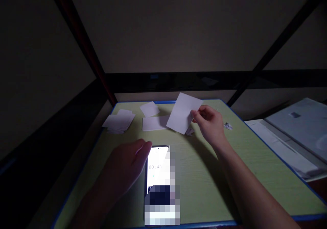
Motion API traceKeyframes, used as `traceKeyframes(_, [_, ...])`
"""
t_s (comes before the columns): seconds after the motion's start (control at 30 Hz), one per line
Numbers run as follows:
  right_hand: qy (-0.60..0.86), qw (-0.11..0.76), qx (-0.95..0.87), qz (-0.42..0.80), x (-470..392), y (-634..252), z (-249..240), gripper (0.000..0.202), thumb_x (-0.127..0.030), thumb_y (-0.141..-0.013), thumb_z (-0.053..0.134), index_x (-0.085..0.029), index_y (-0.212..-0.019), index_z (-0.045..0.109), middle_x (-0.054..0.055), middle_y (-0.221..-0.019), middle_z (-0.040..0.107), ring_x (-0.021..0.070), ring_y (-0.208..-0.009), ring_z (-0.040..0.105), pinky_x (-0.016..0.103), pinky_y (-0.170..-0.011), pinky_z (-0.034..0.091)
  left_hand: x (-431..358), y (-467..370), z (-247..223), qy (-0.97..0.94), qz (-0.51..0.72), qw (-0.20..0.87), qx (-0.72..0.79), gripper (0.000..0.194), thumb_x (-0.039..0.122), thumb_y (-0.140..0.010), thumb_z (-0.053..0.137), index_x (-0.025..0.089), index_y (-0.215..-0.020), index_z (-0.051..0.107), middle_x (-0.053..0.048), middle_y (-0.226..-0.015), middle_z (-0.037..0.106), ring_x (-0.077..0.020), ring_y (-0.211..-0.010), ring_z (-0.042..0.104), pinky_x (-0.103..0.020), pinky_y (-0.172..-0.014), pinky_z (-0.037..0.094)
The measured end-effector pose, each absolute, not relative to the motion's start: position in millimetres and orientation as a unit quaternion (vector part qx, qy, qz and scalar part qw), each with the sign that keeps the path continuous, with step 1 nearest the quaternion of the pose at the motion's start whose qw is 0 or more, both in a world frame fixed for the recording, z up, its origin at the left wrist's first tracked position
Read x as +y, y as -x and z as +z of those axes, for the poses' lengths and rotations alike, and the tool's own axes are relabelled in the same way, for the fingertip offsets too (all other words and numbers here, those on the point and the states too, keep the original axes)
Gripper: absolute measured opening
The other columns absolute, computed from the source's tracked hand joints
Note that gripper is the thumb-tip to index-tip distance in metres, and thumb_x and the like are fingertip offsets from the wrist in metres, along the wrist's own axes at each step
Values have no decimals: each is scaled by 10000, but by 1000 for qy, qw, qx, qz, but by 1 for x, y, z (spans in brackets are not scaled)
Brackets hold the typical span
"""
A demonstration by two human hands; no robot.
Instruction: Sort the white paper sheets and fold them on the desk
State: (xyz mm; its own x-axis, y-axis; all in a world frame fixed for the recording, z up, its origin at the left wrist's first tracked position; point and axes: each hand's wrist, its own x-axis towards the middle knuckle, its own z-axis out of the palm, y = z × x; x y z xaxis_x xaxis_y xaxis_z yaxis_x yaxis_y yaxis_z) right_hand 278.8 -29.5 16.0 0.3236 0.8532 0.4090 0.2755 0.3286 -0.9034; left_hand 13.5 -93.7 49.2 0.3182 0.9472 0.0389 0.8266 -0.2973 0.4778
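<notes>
My right hand [208, 121] pinches the right edge of a white paper sheet [182, 113], which is tilted up above the table. My left hand [130, 161] is beside the upper left edge of a lit phone [155, 167], thumb and fingers close together; whether it holds anything is hidden. The phone's screen reads 00:44, and its lower part is pixelated. Behind it lie a long white paper strip [153, 123], a small white paper piece [149, 109] and, to the left, a loose pile of white papers [119, 121].
The green table [163, 218] has a blue edge. Crumpled scraps [228, 126] lie near its right side, and another scrap [189, 132] under the held sheet. Beyond the right edge are a grey flat case [301, 123] and white papers [283, 150]. A wall stands behind the table.
</notes>
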Motion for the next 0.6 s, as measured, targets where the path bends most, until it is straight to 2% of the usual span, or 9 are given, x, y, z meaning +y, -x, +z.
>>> traceKeyframes(0.07, [532,612,-536,234,-31,-278,16,130,-287,-751,657,-196,-708,575,-32,-612,555,118,-540,522,270,-518,404,-76,-18,45,-789,90,166,585,516,447,-974,289,185,-623,563,-10,-556,541,-155,-499,487,-299,-516,339])
traceKeyframes(0.13, [538,605,-542,225,-33,-277,18,129,-284,-756,655,-193,-705,578,-25,-613,562,123,-546,527,272,-522,397,-58,-21,38,-793,18,143,592,508,463,-953,312,190,-610,570,-30,-572,560,-167,-506,475,-308,-531,290])
traceKeyframes(0.2, [546,598,-545,216,-35,-276,20,129,-279,-760,653,-191,-702,578,-22,-609,568,123,-544,526,271,-523,391,-47,-22,31,-798,-17,166,578,526,469,-951,303,183,-599,568,-37,-574,564,-155,-493,452,-307,-534,254])
traceKeyframes(0.33, [548,595,-545,221,-38,-273,24,131,-265,-754,654,-192,-689,567,-20,-602,566,124,-539,522,271,-518,390,-44,-21,23,-807,-10,198,556,491,456,-941,338,174,-625,585,-33,-582,571,-136,-497,440,-302,-540,209])
traceKeyframes(0.6, [558,560,-567,232,-41,-264,22,146,-284,-766,650,-195,-690,563,-12,-605,564,131,-541,528,281,-517,395,-50,-19,22,-815,2,207,542,405,411,-910,400,175,-626,567,-23,-605,568,-128,-522,439,-292,-535,199])
